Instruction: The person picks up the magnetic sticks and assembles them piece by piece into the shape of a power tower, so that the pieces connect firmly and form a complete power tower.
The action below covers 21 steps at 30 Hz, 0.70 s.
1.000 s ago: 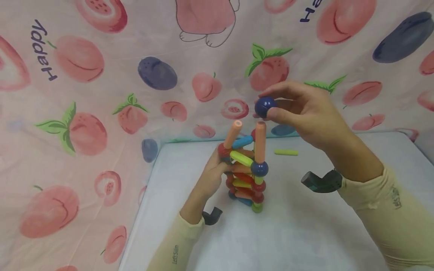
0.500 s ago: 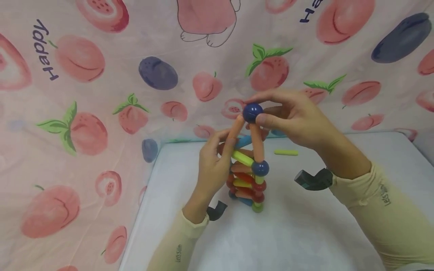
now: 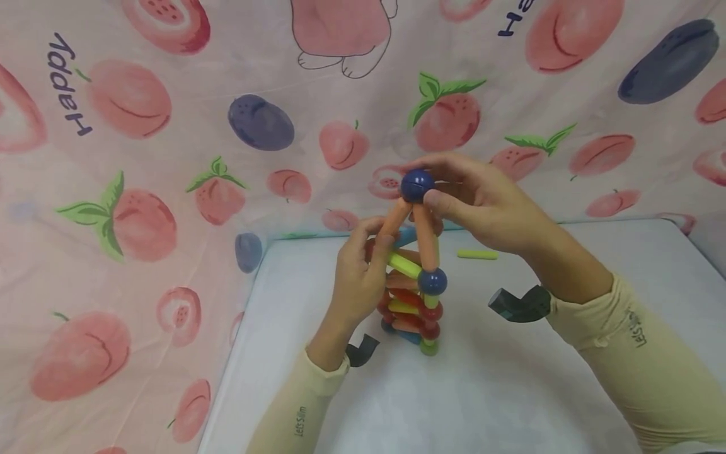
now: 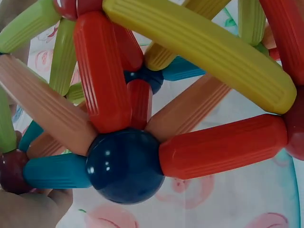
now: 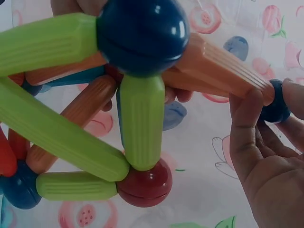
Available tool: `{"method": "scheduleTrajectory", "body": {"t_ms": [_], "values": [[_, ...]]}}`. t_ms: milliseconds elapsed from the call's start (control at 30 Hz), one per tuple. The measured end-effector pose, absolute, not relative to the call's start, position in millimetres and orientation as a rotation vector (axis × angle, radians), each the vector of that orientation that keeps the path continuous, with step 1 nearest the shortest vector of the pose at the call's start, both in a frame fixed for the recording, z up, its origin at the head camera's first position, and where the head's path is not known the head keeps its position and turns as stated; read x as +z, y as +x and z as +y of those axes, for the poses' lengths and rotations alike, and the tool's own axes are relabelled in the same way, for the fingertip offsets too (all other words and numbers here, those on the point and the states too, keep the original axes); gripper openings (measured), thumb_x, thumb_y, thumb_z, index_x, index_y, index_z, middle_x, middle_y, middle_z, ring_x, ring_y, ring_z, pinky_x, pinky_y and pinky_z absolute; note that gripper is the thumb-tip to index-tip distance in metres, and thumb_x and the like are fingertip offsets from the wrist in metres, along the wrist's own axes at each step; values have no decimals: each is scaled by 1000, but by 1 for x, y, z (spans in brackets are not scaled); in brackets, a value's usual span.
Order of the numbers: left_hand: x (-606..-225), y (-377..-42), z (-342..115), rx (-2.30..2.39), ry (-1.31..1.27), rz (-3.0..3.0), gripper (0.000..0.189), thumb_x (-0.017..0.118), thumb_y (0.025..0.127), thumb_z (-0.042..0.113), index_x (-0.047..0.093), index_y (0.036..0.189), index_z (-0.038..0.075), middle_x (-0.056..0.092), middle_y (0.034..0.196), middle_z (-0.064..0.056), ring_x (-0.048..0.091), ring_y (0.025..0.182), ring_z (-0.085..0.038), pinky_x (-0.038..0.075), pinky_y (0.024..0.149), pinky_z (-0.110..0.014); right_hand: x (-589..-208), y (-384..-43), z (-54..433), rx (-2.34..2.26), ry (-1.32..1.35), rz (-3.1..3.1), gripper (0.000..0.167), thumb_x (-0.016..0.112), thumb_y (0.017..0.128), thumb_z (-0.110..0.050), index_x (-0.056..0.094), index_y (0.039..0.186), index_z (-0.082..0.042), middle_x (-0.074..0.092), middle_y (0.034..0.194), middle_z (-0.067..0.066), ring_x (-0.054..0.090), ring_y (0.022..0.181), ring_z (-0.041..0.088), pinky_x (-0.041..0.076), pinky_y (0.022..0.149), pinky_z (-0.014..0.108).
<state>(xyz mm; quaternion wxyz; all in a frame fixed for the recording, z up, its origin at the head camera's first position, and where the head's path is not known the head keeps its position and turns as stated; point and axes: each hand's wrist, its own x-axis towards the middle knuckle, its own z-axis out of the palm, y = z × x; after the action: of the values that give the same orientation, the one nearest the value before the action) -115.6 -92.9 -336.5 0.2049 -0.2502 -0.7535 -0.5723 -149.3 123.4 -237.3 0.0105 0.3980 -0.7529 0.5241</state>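
A tower of coloured magnetic rods and balls [image 3: 405,307] stands on the white table. At its top, two orange rods lean together under a blue ball [image 3: 417,185]. My right hand [image 3: 493,205] pinches this ball between thumb and fingers, and the ball touches the rod tips. My left hand [image 3: 360,277] grips the left orange rod [image 3: 395,217] near its lower end, covering most of the red ball there. The right orange rod [image 3: 426,239] rises from another blue ball [image 3: 433,281]. In the right wrist view, the pinched blue ball [image 5: 275,107] is partly hidden by fingers.
A loose yellow-green rod [image 3: 477,255] lies on the white table [image 3: 510,391] behind and right of the tower. A fruit-patterned cloth [image 3: 272,208] hangs behind and to the left. Dark curved pieces [image 3: 518,304] stick out from both wrists.
The blue ball in my right hand has come left and slightly down onto the orange rod tips. My left hand has moved up to the left orange rod, and both rods now tilt together.
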Motion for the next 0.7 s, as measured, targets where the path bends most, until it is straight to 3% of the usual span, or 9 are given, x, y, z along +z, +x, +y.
{"method": "scheduleTrajectory", "body": {"t_ms": [200,300,433,567,700], "values": [[-337,-114,-94,-1595,-672,-2161,48,48,107,43,50,139,7,63,126,-10,63,111,-23,56,90,-35,-238,-148,123,1647,1276,-2371,47,60,101,-6,50,147,-11,68,121,7,70,98,21,62,75,32],[-338,-104,-93,-1693,-500,-2264,52,50,107,43,37,150,17,50,141,-6,53,125,-22,52,101,-44,-240,-150,129,1628,1246,-2427,52,59,102,-7,46,152,-15,66,129,7,68,109,21,61,83,32],[-346,-75,-83,-1948,-150,-2315,77,61,100,47,12,158,35,27,159,4,34,147,-19,41,116,-53,-252,-157,147,1526,1163,-2662,45,52,107,-19,48,152,-20,63,136,3,59,124,21,55,98,35],[-363,-50,-63,-1976,-129,-2353,118,80,86,46,-12,159,41,13,165,10,25,151,-14,40,117,-52,-276,-167,162,1528,1183,-2900,45,45,110,-28,46,154,-23,57,146,2,54,133,25,55,101,41],[-374,-56,-54,-1720,-303,-2401,130,88,80,37,-14,160,37,22,158,9,32,145,-8,41,118,-47,-295,-171,169,1639,1196,-2889,47,47,109,-25,42,156,-23,53,150,2,53,135,26,56,99,35]]}}
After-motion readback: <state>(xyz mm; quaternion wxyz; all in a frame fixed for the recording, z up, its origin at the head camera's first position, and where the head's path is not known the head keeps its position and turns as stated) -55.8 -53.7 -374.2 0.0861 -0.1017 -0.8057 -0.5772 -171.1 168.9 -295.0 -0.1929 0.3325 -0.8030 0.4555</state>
